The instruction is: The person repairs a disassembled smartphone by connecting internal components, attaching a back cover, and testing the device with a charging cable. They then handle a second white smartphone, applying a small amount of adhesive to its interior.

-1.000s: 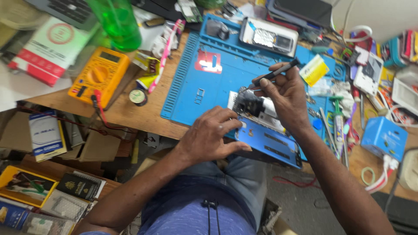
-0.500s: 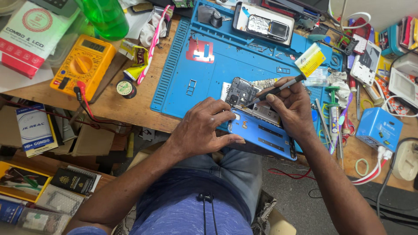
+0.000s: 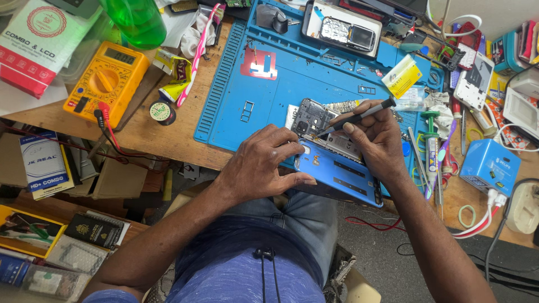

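A: Where is the phone now?

B: It lies open on the near edge of the blue mat, and its lower part hangs over the edge of the tabletop. Its blue frame is toward the person, and the circuit board is at the far end.

A: What does the left hand do?

B: It lies flat on the phone at 9 o'clock of it, fingers spread and pressing down. It clamps nothing.

A: And the right hand?

B: Its grip is clamped on a thin dark tool, like a pen. The tip points to the board near the camera part, at 10 o'clock from the hand. I cannot tell if the tip touches.

A: What lies around?

B: A yellow multimeter is at 9 o'clock of the mat, a green bottle beyond it. A second phone lies at 12 o'clock on the mat. A small blue box stands at 3 o'clock.
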